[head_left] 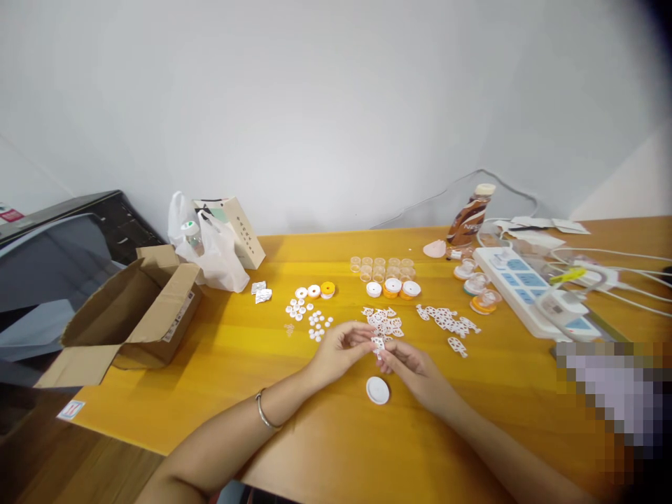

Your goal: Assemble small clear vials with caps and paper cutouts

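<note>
Between the fingertips of both hands is a small white plastic cut-out piece. My left hand pinches it from the left, and my right hand grips its lower right side. Just below them a round white lid lies on the table. Behind my fingers spreads a pile of similar white cut-out pieces. More of these flat pieces lie in a group to the right, with a single one nearer me. Small white caps are scattered left of my left hand.
Clear cups stand in rows behind white and orange discs. An open cardboard box and a plastic bag are at left. On the right are a brown bottle, a power strip and domed orange-based pieces.
</note>
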{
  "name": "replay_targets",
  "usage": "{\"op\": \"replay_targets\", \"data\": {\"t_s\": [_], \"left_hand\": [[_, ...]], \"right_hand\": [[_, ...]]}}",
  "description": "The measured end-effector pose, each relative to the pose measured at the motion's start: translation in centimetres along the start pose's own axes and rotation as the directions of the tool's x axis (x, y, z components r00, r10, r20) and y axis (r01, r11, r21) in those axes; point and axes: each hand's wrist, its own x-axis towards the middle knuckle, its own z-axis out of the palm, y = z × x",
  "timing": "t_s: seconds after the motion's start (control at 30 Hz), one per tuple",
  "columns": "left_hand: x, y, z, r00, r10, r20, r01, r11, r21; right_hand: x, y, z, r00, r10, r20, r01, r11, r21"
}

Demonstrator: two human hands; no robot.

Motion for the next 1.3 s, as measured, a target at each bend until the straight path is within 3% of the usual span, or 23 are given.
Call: {"op": "replay_targets", "data": {"t_s": [0.17,0.77,0.9,1.0,1.1,1.2,1.3], "left_hand": [[0.1,-0.4,0.3,0.996,-0.085,-0.018,0.083,0.993,-0.086],[0.1,0.0,0.5,0.981,-0.147,-0.126,0.146,0.989,-0.013],[0.3,0.2,-0.3,0.985,-0.095,-0.145,0.098,0.995,0.011],[0.1,1.1,-1.0,0.998,-0.045,-0.046,0.047,0.997,0.053],[-0.3,2.4,-1.6,0.986,-0.042,0.160,0.018,0.988,0.151],[-0.7,3.2,-1.8,0.942,-0.038,0.333,-0.056,0.962,0.268],[-0.9,3.3,-1.7,0.925,-0.030,0.378,-0.129,0.913,0.388]], "right_hand": [[0.1,0.1,-0.1,1.000,-0.019,0.006,0.019,0.999,0.035],[0.5,-0.1,0.1,0.999,0.037,0.016,-0.037,0.999,0.001],[-0.4,-0.4,-0.1,0.999,-0.020,-0.027,0.016,0.989,-0.149],[-1.6,-1.0,-0.1,0.993,-0.083,0.088,0.111,0.913,-0.393],[-2.1,-1.2,0.2,0.975,-0.108,0.192,0.193,0.840,-0.507],[-1.8,-0.7,0.3,0.971,-0.128,0.203,0.222,0.805,-0.550],[-1.2,0.0,0.3,0.972,-0.161,0.169,0.230,0.792,-0.566]]}}
